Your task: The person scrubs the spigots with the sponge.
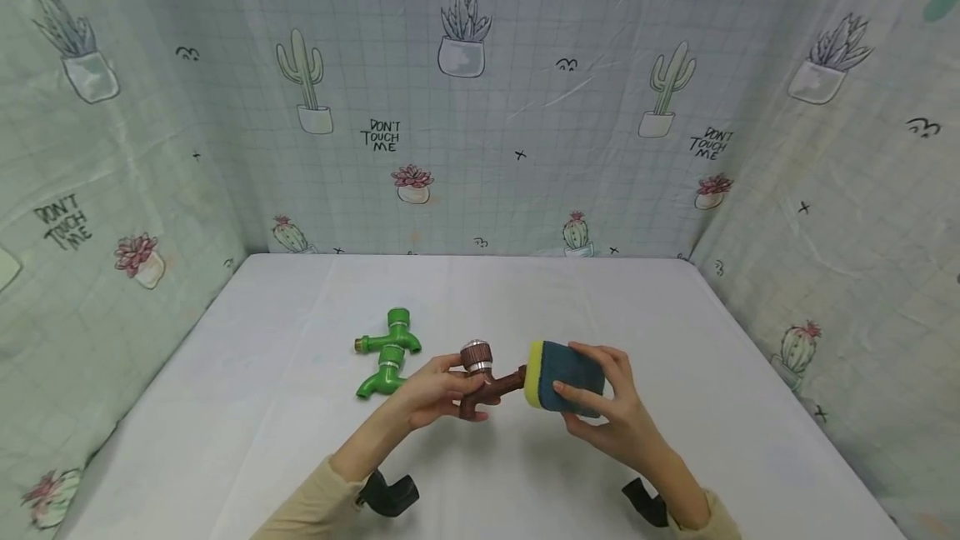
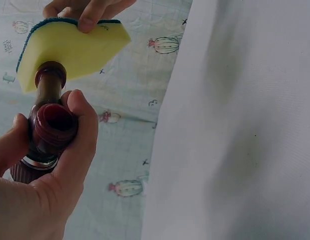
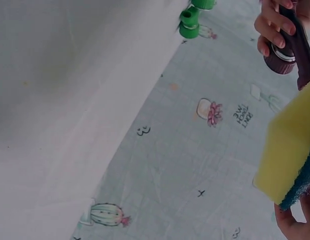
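Note:
A brown plastic faucet (image 1: 491, 390) with a ribbed knob and a silver ring is gripped by my left hand (image 1: 435, 394) above the table. My right hand (image 1: 618, 407) holds a sponge (image 1: 573, 377) by its dark blue scouring side. The sponge's yellow face (image 2: 79, 47) meets the inlet end of the faucet in the left wrist view. In that view the spout opening (image 2: 59, 120) faces the camera, and the thumb and fingers wrap the body. In the right wrist view only part of the right hand (image 3: 297, 220) shows beneath the sponge (image 3: 290, 145).
Two green faucets (image 1: 390, 327) (image 1: 384, 373) lie on the white table (image 1: 300, 307) left of the hands. Black wrist-camera mounts (image 1: 390, 497) (image 1: 645, 502) sit by both wrists. A cactus-print cloth (image 1: 487, 107) encloses the back and sides.

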Motion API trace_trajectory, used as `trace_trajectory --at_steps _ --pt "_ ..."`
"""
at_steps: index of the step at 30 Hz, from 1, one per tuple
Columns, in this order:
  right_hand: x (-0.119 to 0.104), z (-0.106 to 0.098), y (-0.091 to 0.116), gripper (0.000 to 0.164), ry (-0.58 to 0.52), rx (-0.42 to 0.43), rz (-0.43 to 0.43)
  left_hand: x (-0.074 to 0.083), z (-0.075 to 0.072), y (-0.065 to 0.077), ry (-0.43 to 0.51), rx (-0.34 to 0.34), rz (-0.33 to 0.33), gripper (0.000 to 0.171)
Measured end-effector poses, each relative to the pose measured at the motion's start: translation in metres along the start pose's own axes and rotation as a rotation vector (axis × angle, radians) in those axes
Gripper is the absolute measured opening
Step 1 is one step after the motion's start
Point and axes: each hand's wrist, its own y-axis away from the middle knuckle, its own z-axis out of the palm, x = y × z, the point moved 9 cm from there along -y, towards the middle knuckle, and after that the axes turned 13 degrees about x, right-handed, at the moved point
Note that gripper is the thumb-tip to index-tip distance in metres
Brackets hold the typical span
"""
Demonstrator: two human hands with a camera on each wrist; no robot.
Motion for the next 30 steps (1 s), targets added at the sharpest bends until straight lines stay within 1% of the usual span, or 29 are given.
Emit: trace_trajectory --at_steps 4,9,14,19,22,26,30 --pt "0.003 0.003 -0.003 0.029 0.001 -0.043 0.026 0.002 -0.003 0.002 -0.048 0.002 0.027 0.048" --pt "0.012 0.008 -0.002 0.031 0.029 -0.105 0.074 0.002 -0.006 0.002 -0.085 0.014 0.051 0.047" --pt "0.019 0.010 -0.003 0.032 0.049 -0.117 0.100 0.000 -0.008 0.003 -0.115 0.035 0.056 0.045" --pt "0.027 0.010 -0.003 0.034 0.044 -0.132 0.178 -0.001 -0.001 0.006 -0.104 0.000 0.043 0.045" --pt "0.027 0.010 -0.003 0.033 0.020 -0.133 0.202 0.000 0.002 0.007 -0.095 -0.019 0.051 0.045" --pt "0.024 0.011 -0.005 0.031 0.003 -0.130 0.191 0.002 -0.002 0.005 -0.104 0.013 0.063 0.047" --pt "0.015 0.013 -0.004 0.031 0.018 -0.154 0.154 0.005 -0.009 0.001 -0.049 0.068 0.071 0.048"
